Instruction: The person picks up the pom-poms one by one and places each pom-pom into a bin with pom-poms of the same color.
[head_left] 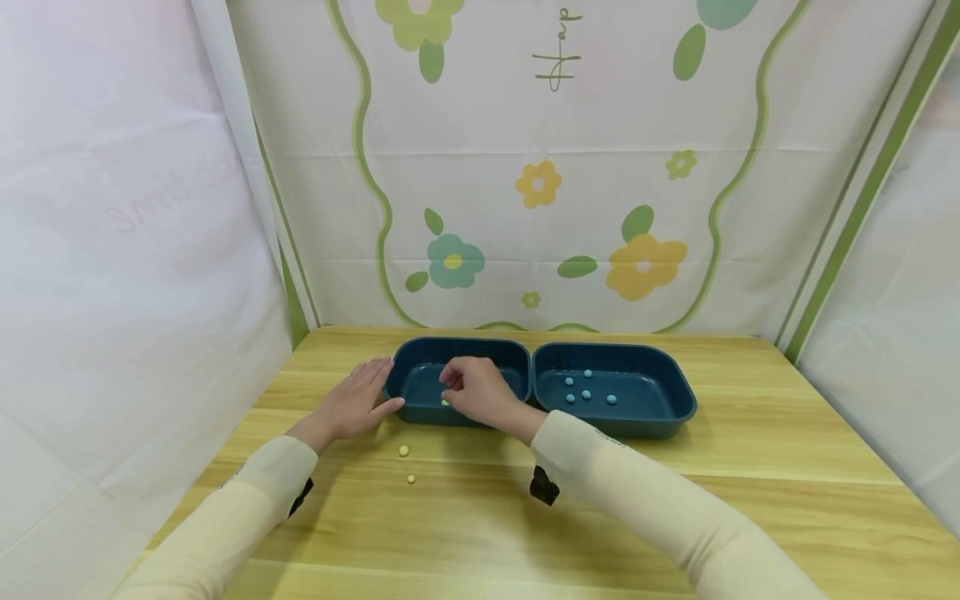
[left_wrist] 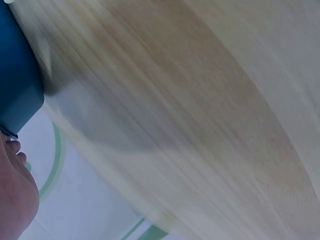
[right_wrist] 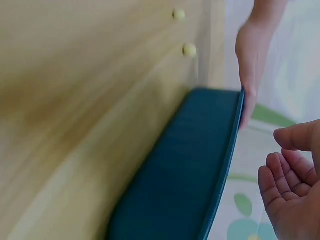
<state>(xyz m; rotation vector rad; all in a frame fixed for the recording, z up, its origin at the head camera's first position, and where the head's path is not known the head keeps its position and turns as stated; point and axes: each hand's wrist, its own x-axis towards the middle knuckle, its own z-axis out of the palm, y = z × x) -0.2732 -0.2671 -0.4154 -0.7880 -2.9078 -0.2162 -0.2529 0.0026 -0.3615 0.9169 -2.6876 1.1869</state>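
My left hand (head_left: 354,404) rests its straight fingers along the left end of a dark blue tray (head_left: 420,414). Over that same tray is my right hand (head_left: 480,392), palm inward, with loosely bent fingers. The right wrist view shows a gap between thumb (right_wrist: 295,137) and fingers (right_wrist: 287,180), and nothing in the hand. Just under the right thumb, in the head view, a small yellow ball (head_left: 445,402) shows at the tray's near side. Two more small balls, one yellow ball (head_left: 404,451) and a smaller-looking yellow ball (head_left: 411,479), lie on the table in front of the tray.
A second dark blue tray (head_left: 667,392) stands end to end with the first, on its right. Several light blue balls, including one blue ball (head_left: 612,400), lie in it. Behind the wooden table (head_left: 480,533) hangs a flower-printed cloth (head_left: 555,233).
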